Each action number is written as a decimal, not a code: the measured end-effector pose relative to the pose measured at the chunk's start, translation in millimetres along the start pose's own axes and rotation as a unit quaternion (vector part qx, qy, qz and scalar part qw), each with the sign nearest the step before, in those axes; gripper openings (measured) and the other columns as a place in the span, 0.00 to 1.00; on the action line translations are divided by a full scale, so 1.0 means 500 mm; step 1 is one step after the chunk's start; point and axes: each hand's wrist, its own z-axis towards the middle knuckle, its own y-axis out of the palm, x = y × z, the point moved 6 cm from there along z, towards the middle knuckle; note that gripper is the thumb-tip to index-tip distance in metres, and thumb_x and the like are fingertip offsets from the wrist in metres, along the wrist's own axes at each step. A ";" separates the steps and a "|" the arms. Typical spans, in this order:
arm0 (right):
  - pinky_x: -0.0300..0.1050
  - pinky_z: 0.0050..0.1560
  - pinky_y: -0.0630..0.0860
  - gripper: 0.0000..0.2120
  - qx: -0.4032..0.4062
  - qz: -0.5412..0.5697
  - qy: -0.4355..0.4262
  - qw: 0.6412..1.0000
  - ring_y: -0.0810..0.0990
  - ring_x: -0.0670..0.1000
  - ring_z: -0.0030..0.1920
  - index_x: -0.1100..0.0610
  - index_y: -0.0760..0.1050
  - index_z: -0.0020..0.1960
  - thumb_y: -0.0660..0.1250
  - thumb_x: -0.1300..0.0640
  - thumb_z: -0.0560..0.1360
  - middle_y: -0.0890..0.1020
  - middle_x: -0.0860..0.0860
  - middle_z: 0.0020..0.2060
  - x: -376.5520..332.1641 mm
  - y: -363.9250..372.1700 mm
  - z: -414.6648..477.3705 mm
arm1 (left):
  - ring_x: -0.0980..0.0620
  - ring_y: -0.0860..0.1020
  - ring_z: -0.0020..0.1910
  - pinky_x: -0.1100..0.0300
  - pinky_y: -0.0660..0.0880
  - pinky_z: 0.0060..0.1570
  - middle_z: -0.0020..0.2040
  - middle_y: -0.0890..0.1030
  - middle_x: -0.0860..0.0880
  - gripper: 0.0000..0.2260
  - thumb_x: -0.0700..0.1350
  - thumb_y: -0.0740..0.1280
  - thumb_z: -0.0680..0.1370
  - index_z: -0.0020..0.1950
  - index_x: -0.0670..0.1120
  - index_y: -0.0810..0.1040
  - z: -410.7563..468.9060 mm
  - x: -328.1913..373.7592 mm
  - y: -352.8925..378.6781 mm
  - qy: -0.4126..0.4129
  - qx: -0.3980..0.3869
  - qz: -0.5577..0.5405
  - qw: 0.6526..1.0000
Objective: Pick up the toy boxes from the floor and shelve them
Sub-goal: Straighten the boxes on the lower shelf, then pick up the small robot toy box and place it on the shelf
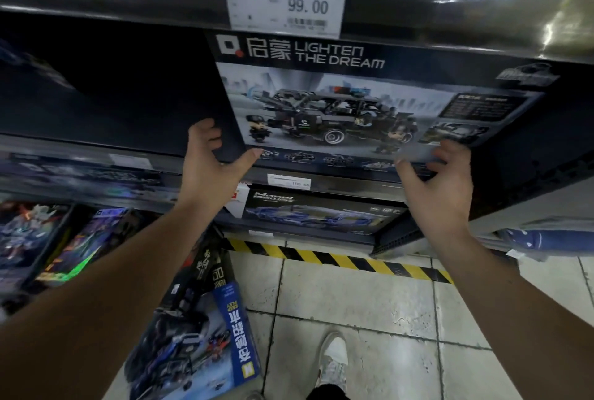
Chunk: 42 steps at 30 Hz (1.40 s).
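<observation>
A large black toy box (324,103) printed "Lighten the Dream", with a picture of a dark armoured truck, stands upright on the middle shelf (321,174). My left hand (209,161) grips its lower left corner, fingers curled round the left edge and thumb along the bottom. My right hand (440,181) holds the lower right part, fingers curled over the front and thumb under the bottom edge. Another toy box (193,335), blue and black with a yellow mark, leans on the floor against the shelving below my left arm.
A "99.00" price tag (286,5) hangs on the shelf edge above. A Model Power box (315,216) sits on the bottom shelf, and colourful boxes (64,245) fill the lower left. Yellow-black tape (337,259) marks the tiled floor. My shoe (334,358) is below.
</observation>
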 end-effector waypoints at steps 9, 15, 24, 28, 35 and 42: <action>0.56 0.56 0.78 0.26 -0.099 0.030 -0.055 0.993 0.79 0.49 0.55 0.54 0.69 0.67 0.72 0.46 0.74 0.77 0.49 0.60 -0.110 0.079 -0.087 | 0.56 0.72 0.64 0.61 0.72 0.60 0.65 0.74 0.54 0.27 0.54 0.73 0.74 0.70 0.51 0.68 -0.056 -0.009 -0.099 -0.017 -0.016 0.034 0.999; 0.46 0.52 0.78 0.24 -0.166 0.043 -0.058 0.983 0.78 0.44 0.52 0.56 0.69 0.67 0.72 0.50 0.76 0.76 0.48 0.59 -0.157 0.135 -0.152 | 0.56 0.74 0.61 0.60 0.71 0.55 0.62 0.76 0.55 0.24 0.55 0.72 0.75 0.68 0.50 0.71 -0.100 -0.044 -0.184 -0.080 -0.008 0.037 0.996; 0.32 0.45 0.76 0.22 -0.278 0.040 -0.059 0.958 0.80 0.47 0.53 0.55 0.71 0.65 0.73 0.53 0.75 0.78 0.50 0.56 -0.184 0.267 -0.263 | 0.55 0.76 0.58 0.59 0.72 0.56 0.57 0.78 0.54 0.21 0.54 0.73 0.74 0.64 0.48 0.73 -0.177 -0.183 -0.310 -0.181 0.038 0.039 0.982; 0.48 0.51 0.81 0.18 -0.320 0.036 -0.061 0.945 0.80 0.48 0.53 0.51 0.71 0.61 0.73 0.54 0.74 0.78 0.50 0.55 -0.192 0.337 -0.339 | 0.54 0.77 0.54 0.55 0.74 0.56 0.56 0.79 0.53 0.21 0.53 0.73 0.74 0.63 0.48 0.74 -0.216 -0.264 -0.380 -0.220 0.056 0.037 0.973; 0.52 0.53 0.79 0.18 -0.331 -0.006 -0.060 0.942 0.80 0.47 0.52 0.50 0.71 0.61 0.73 0.53 0.75 0.78 0.46 0.55 -0.219 0.458 -0.495 | 0.53 0.75 0.58 0.59 0.69 0.55 0.62 0.77 0.51 0.25 0.53 0.72 0.75 0.69 0.48 0.72 -0.255 -0.434 -0.509 -0.252 0.031 0.040 0.966; 0.50 0.51 0.79 0.17 -0.295 -0.029 -0.024 0.955 0.80 0.49 0.52 0.51 0.71 0.62 0.72 0.55 0.76 0.78 0.47 0.54 -0.252 0.569 -0.697 | 0.54 0.75 0.59 0.60 0.68 0.54 0.59 0.77 0.52 0.22 0.55 0.71 0.76 0.66 0.47 0.73 -0.281 -0.604 -0.669 -0.247 -0.039 0.062 0.966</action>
